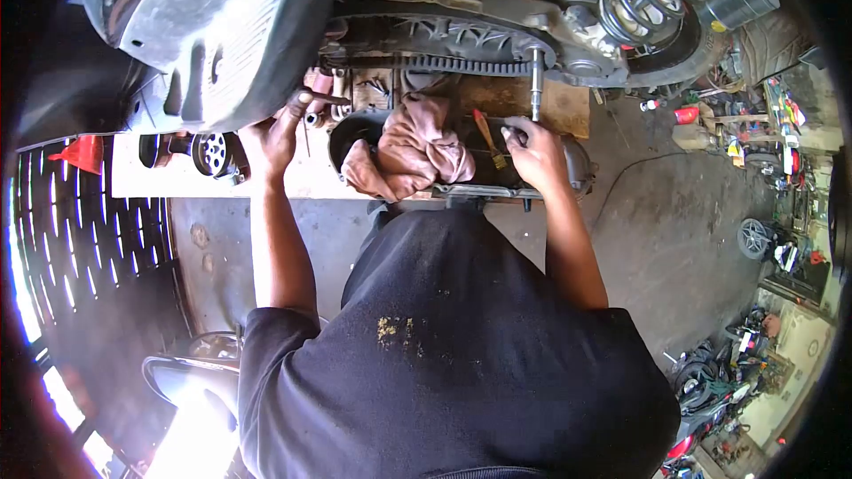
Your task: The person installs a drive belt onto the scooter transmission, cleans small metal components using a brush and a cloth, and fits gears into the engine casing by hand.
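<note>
My right hand is closed around the near end of a socket wrench. Its shiny extension bar reaches up to the scooter's belt-drive case, where the toothed belt shows. My left hand is raised beside the scooter's plastic body panel, fingers curled and mostly hidden. A short dark piece sticks out by its thumb; I cannot make out what it is. Between my hands, a brownish-pink rag lies over a dark cover. A brush with a red-tipped handle lies left of my right hand.
A round dark part with holes sits on the bench board at left. A red funnel is farther left. The rear shock spring hangs at upper right. Tools, a wheel and motorcycle parts line the right wall.
</note>
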`<state>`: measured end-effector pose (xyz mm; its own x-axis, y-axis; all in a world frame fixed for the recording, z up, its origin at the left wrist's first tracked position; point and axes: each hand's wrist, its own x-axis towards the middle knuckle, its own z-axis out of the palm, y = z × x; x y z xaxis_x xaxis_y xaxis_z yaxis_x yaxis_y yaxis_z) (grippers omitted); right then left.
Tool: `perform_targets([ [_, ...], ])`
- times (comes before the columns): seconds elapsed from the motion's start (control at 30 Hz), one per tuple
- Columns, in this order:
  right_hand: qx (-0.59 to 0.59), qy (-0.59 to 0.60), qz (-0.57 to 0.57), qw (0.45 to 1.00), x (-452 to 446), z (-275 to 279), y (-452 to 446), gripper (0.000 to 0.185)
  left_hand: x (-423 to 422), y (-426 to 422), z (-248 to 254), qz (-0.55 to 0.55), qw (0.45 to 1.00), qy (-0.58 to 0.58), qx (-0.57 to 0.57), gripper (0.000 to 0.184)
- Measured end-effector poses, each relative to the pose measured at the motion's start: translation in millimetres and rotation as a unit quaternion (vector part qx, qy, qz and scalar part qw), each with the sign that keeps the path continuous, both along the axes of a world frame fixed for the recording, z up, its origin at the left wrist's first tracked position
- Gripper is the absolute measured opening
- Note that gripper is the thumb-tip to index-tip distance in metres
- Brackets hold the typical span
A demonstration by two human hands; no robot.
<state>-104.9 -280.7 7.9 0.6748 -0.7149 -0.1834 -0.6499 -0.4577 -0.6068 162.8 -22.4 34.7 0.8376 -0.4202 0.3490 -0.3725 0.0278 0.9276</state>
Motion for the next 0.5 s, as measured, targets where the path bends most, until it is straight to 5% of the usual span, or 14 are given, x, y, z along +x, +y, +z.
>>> perform_targets([
  [0.27, -0.006, -0.051, 0.065, 0.997, 34, 7, 30, 0.026, -2, 0, 25, -0.061, 0.997, 0.046, 0.028, 0.044],
  [0.33, -0.056, -0.088, 0.068, 0.992, 37, -2, 33, 0.027, -11, -5, 29, -0.07, 0.993, 0.098, -0.02, 0.036],
  [0.4, 0.025, -0.161, 0.089, 0.983, 43, -20, 34, 0.04, -20, -11, 30, -0.04, 0.996, 0.058, -0.046, 0.026],
  [0.5, 0.102, -0.03, 0.123, 0.987, 57, -10, 58, 0.065, -19, -9, 25, -0.048, 0.994, 0.098, -0.028, 0.019],
])
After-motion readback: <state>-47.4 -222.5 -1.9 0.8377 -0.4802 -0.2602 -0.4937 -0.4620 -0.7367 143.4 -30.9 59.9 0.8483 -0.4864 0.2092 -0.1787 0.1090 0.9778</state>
